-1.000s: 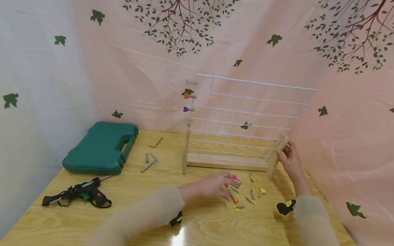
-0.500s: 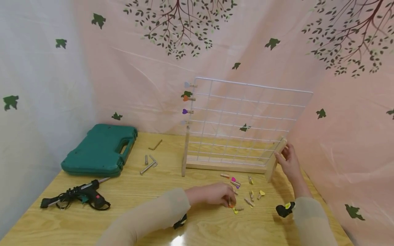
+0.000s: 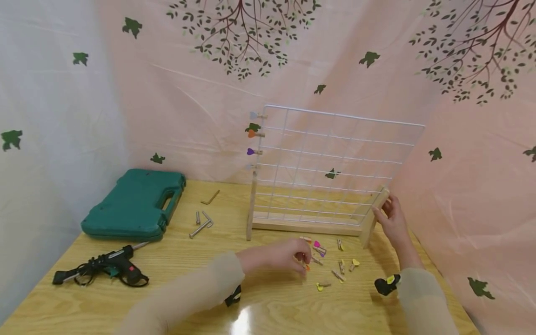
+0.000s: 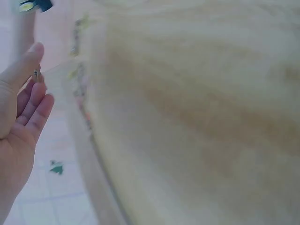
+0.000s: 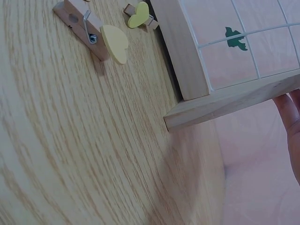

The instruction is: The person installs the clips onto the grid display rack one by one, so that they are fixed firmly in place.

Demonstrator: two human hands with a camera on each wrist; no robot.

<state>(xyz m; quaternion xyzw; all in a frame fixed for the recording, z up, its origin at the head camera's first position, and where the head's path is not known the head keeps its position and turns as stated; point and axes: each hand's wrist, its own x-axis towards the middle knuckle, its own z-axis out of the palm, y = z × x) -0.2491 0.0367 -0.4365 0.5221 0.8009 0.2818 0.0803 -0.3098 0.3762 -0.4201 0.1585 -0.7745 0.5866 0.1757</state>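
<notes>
My left hand pinches a small wooden clothespin between thumb and fingers; its orange heart peeks out below the fingertips. Just right of that hand, several loose clothespins with hearts lie on the table, one with a pink heart, another with a yellow heart. My right hand grips the right post of a wooden stand that holds a white wire grid upright. Clothespins with orange, purple and pale hearts are clipped along the grid's left edge.
On the left of the wooden table lie a green plastic case and a black glue gun with its cord. A hex key and bolts rest between case and stand. Printed cloth hangs behind.
My left hand has come down to the loose clothespins, picked up the orange-heart one and drawn it slightly left. The right hand has kept its grip on the post.
</notes>
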